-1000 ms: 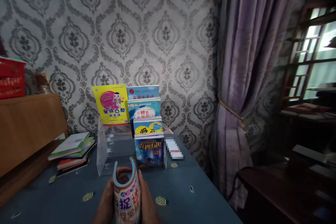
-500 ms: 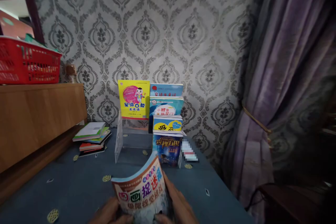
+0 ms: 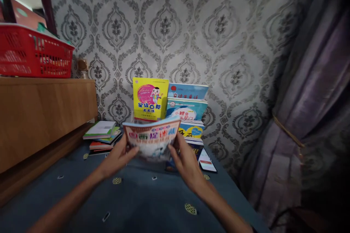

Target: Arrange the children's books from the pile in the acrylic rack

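Both my hands hold a children's book with a colourful cover out in front of a tiered clear stand. My left hand grips its left edge and my right hand its right edge, fingers closed on it. Behind the book stand a yellow book and, to its right, several blue and yellow books in stepped rows. The held book hides the front of the stand.
A stack of flat books lies on the blue cloth at the left. A wooden cabinet bears a red basket. A phone lies right of the stand. A purple curtain hangs at right.
My arms have stretched forward, carrying the book from close to me up to the stand. The view has swung left, bringing the red basket in.
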### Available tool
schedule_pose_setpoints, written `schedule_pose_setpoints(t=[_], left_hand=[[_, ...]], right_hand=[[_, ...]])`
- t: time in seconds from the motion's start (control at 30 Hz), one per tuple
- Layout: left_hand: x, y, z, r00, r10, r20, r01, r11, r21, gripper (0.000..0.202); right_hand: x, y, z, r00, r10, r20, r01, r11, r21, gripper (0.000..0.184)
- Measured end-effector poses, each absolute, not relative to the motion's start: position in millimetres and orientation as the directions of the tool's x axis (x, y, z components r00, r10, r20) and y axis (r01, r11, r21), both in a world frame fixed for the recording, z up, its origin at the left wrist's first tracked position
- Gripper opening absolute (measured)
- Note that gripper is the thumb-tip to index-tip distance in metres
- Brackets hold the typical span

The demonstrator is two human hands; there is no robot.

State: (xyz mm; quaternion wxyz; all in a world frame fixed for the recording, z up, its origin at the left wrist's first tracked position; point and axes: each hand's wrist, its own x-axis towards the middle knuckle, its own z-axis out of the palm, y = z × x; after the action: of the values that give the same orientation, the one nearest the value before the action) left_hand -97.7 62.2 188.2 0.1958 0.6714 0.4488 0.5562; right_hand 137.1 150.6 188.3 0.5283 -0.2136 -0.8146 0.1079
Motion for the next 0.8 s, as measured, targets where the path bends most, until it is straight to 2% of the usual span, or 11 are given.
schedule_pose_setpoints(t=[0.13,0.27,0.5,0.8], left_hand=[[-125,122,246,-0.040,0.673,0.739,0.344,-0.685,0.643,0.050],[-148,163,269,-0.081,0.628,0.774,0.346,-0.711,0.613,0.049],[-163,188,263,-0.121,0.660,0.742,0.257,-0.701,0.665,0.057],[-170,195,255,-0.129,0.665,0.736,0.285,-0.686,0.670,0.053]], right_hand=[[102,189,246,-0.236,0.342,0.910,0.214,0.931,-0.294,0.043],[79,215,271,-0.209,0.295,0.932,0.219,0.943,-0.249,0.036],[58,235,268,-0.225,0.325,0.919,0.222,0.935,-0.276,0.034],[51,249,258,-0.251,0.402,0.880,0.252,0.905,-0.342,0.035]])
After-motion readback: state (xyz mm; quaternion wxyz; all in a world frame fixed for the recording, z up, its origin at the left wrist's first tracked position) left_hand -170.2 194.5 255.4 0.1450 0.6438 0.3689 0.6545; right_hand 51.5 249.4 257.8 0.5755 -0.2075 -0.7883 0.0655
